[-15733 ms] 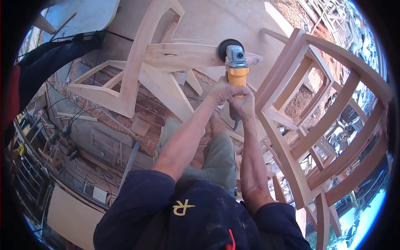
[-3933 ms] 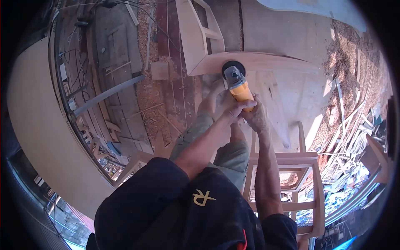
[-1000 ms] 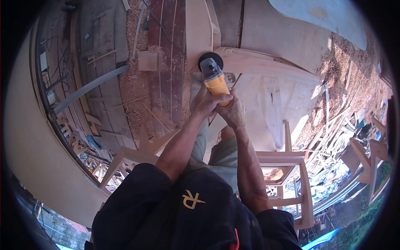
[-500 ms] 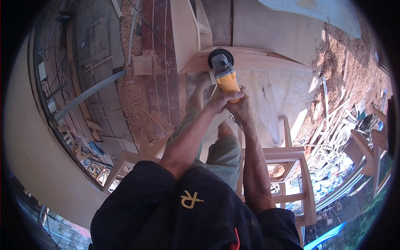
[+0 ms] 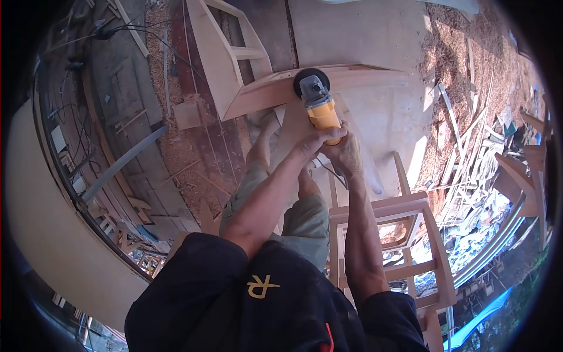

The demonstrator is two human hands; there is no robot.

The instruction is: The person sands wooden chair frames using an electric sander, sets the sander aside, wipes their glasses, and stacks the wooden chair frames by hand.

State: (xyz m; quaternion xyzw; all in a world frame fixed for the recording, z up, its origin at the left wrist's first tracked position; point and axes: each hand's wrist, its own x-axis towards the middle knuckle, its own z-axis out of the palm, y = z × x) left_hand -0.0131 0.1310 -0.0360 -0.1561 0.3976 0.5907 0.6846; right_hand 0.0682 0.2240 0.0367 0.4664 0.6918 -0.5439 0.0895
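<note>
Both my hands are closed round the yellow body of an angle grinder [image 5: 321, 115], which has a grey head and a round black disc [image 5: 302, 75]. My left hand [image 5: 315, 144] wraps the rear of the body from the left. Beside it, my right hand [image 5: 347, 154] grips the rear end from the right, partly covering it. The disc lies against the long curved wooden rail [image 5: 258, 94] of a pale wooden frame [image 5: 214, 53]; whether it presses on the face or the edge I cannot tell. A dark cord [image 5: 329, 166] hangs below my right hand.
A wooden chair frame [image 5: 381, 206] stands close by my right forearm. Sawdust and wood shavings [image 5: 454, 53] cover the ground at right, with wood strips [image 5: 451, 111] among them. A grey pipe [image 5: 126, 161] and more cables [image 5: 141, 24] lie on the left.
The view has shifted, and the wooden frame now appears farther left. The grinder's disc sits farther right along the curved rail. Both hands keep their hold on the angle grinder.
</note>
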